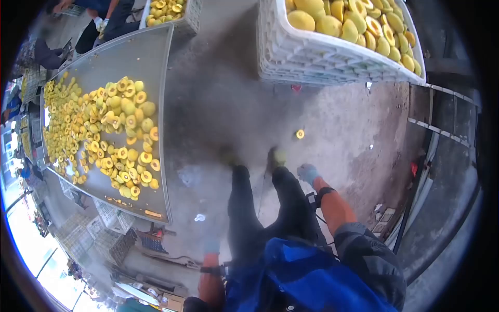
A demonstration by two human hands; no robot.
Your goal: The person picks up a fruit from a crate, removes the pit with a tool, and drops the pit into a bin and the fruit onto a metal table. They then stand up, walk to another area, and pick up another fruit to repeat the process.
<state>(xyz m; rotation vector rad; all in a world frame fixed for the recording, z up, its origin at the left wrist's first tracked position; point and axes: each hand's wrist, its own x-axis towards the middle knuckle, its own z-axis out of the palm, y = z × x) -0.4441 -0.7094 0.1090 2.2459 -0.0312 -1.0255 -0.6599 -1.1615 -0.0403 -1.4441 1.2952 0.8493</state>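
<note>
My right hand (pixel 307 172), in a pale blue glove, hangs beside my right leg. Its fingers look loosely bent, and I see nothing in them. Low on the other side, my left hand (pixel 211 243) is a pale smear beside my left leg, its fingers too blurred to make out. Neither hand touches any fruit. On the floor ahead of my right hand lies a halved yellow peach (pixel 300 134). Many more peach halves (pixel 125 106) are spread over a metal table (pixel 153 195) to my left.
Ahead on the right, a white plastic crate (pixel 332 60) is heaped with peach halves; another crate (pixel 192 18) stands beyond the table. A person with gloved hands (pixel 101 23) is at the table's far side. Metal rails (pixel 442 132) edge the right. Empty crates (pixel 112 216) sit behind the table.
</note>
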